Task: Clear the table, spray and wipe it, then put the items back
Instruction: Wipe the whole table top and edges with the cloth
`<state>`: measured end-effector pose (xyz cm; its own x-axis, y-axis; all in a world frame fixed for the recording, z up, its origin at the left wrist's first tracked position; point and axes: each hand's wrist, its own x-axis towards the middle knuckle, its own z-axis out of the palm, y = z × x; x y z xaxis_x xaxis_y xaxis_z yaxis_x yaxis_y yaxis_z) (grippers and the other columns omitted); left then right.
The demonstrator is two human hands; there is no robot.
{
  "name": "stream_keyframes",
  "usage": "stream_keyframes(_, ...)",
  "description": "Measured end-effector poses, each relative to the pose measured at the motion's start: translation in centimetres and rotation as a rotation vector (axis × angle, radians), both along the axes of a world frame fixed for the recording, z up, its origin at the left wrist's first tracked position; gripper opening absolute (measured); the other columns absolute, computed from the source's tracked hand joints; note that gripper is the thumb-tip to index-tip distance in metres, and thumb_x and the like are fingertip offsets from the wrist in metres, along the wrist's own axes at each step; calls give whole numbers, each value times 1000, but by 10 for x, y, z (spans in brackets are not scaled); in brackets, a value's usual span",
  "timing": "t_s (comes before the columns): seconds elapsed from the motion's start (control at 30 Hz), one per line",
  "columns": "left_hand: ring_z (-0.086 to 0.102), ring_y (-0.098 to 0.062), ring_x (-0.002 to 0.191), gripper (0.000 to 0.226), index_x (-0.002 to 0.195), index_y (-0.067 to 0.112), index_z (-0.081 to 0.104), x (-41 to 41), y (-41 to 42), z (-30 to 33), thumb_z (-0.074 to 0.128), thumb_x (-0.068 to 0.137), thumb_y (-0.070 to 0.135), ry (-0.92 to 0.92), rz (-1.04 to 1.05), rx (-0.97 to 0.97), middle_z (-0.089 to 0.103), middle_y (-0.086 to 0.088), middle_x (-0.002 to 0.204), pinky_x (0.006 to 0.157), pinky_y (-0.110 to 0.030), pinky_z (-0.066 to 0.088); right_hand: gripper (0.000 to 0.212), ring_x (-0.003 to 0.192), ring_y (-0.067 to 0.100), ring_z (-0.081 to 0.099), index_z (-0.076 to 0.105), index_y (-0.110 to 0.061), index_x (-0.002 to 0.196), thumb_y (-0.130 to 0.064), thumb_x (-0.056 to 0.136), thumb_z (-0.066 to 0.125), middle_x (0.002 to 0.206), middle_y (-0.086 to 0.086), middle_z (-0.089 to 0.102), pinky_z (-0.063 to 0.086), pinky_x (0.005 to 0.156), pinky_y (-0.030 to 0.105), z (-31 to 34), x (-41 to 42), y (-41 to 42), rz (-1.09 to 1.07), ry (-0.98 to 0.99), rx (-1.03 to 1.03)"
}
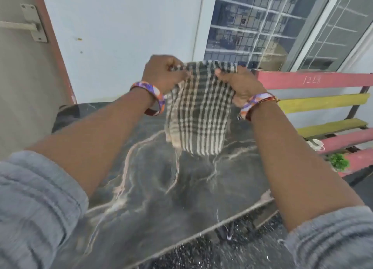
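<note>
arms raised; left hand and right hand pinch checked cloth above marble table.

Head view: even, soft daylight, moderate blur, wide-angle bend.

Light flat and diffuse; no hard shadows on the wall. Window glass shows dark, mottled reflections. Dark marble table carries a dull sheen, veins smeared by motion blur. Cloth edges and loose threads soft. Sleeves at lower corners stretched and blurred; door frame and bench slats lean with lens distortion.
</note>
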<state>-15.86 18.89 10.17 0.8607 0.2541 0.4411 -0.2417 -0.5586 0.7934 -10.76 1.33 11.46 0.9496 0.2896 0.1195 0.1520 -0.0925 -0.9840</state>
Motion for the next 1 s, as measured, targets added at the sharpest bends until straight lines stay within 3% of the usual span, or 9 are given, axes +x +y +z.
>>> stream_keyframes(0.07,49,6,38,15,86,14,67,29,5,11,72,76,23,-14,-17,89,51,9,58,45,-8,39,13,92,20,64,63,-14,82,-1,84,61,78,0,71,49,94,39,2,37,-4,65,-17,73)
stream_keyframes(0.17,46,9,38,13,86,14,68,52,4,14,72,76,20,109,-186,293,48,12,49,42,-2,32,17,85,16,65,68,-16,79,-5,66,71,79,0,70,52,88,35,-13,71,-27,273,-94,51)
stream_keyframes(0.27,52,13,47,17,89,22,70,67,1,-14,73,73,28,554,-532,507,59,20,54,56,-2,39,33,80,-1,67,70,-15,96,-17,63,75,84,-12,74,50,77,13,-47,99,-62,762,4,-335)
stream_keyframes(0.37,55,11,47,19,93,18,71,95,13,-57,70,77,28,807,-509,477,63,20,59,60,-9,45,75,123,-5,48,49,-24,125,-37,59,82,125,-24,58,34,104,13,-88,132,-64,1004,226,-592)
stream_keyframes(0.43,55,9,53,21,96,14,70,111,25,-80,66,81,27,731,-303,494,62,18,68,59,-6,41,73,137,-1,28,39,-41,129,-42,67,77,144,-20,37,20,115,23,-132,141,-37,859,153,-704)
stream_keyframes(0.5,56,-2,70,25,101,11,70,129,37,-98,62,83,27,712,-158,493,68,7,86,72,-15,40,73,145,15,8,22,-41,141,-52,80,61,157,-7,13,7,119,38,-182,134,4,565,10,-892)
stream_keyframes(0.63,58,-13,86,20,98,11,69,160,53,-124,58,86,22,698,-39,472,69,-1,96,79,-18,39,82,145,23,-12,-6,-40,145,-77,72,-1,157,-7,-13,-9,113,54,-241,134,39,258,-217,-1263)
stream_keyframes(0.77,60,-16,90,17,96,15,68,192,64,-149,57,85,19,655,42,421,70,-2,102,83,-22,43,64,146,22,-9,-2,-40,145,-66,88,11,158,-7,-9,-7,114,56,-247,209,24,47,-154,-1273)
stream_keyframes(1.0,62,-22,102,18,99,17,67,228,100,-172,58,85,21,612,91,411,68,-3,108,95,-29,46,70,144,33,-13,0,-32,148,-66,89,13,158,7,-11,-8,111,61,-244,334,23,-277,145,-1318)
